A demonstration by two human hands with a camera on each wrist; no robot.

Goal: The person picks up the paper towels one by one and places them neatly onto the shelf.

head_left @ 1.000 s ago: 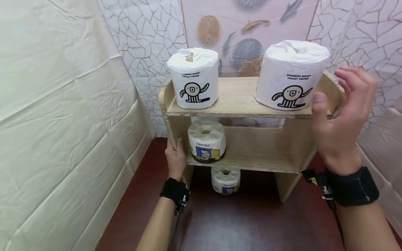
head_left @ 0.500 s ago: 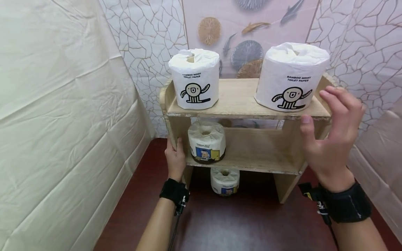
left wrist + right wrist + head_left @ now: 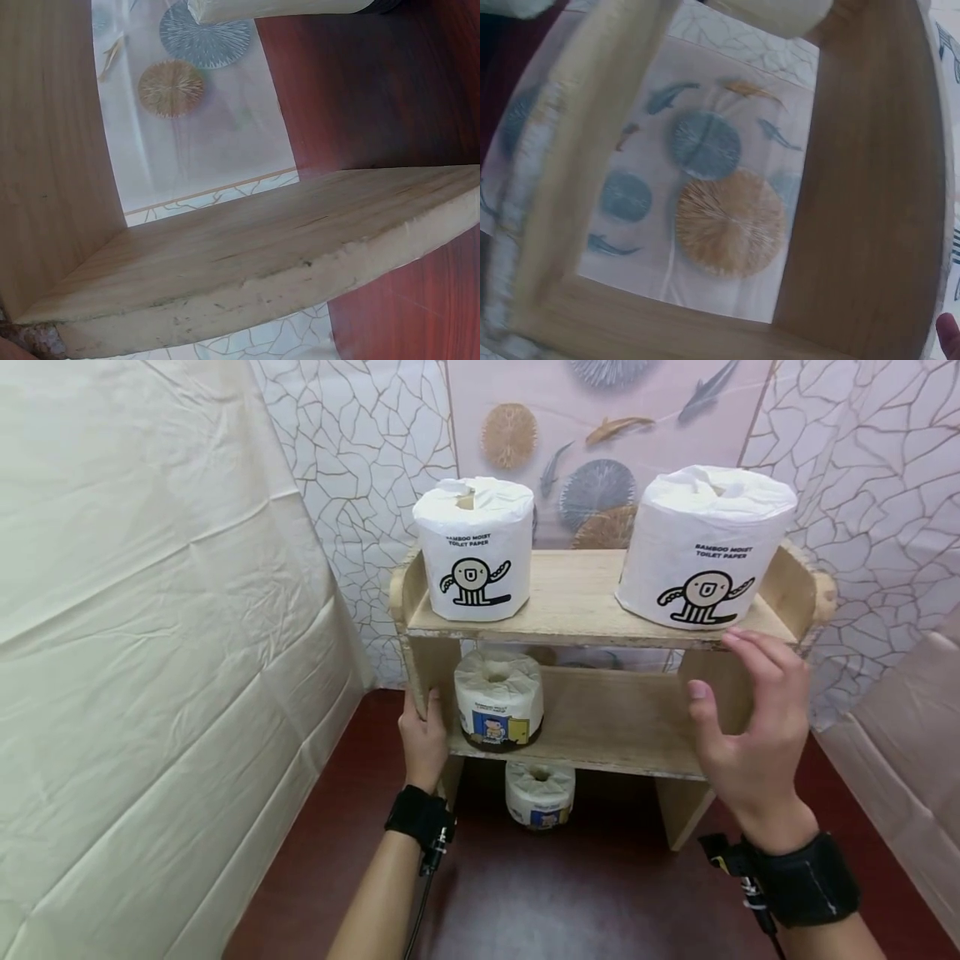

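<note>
A wooden shelf unit point(image 3: 600, 710) holds toilet rolls on its boards. My left hand point(image 3: 423, 739) grips the unit's left side panel, thumb on the front side and the other fingers hidden behind it. My right hand point(image 3: 757, 735) is raised before the middle compartment's right end, fingers spread and holding nothing; its fingertips overlap the top board's front edge. Just above them sits a white toilet roll point(image 3: 705, 547) at the top right. Another white toilet roll point(image 3: 474, 547) stands top left. One with a blue-and-yellow picture point(image 3: 498, 702) sits on the middle board's left end.
Beneath the middle board, a smaller-looking toilet roll point(image 3: 540, 795) stands on the dark red surface point(image 3: 570, 902). A cream cloth point(image 3: 187, 610) hangs at the left. Behind the shelf is a patterned backdrop point(image 3: 360, 468) with fish and round motifs.
My right hand has come down and left, from beside the top right toilet roll to the front of the middle compartment. The left hand keeps its grip; the rolls stay in place.
</note>
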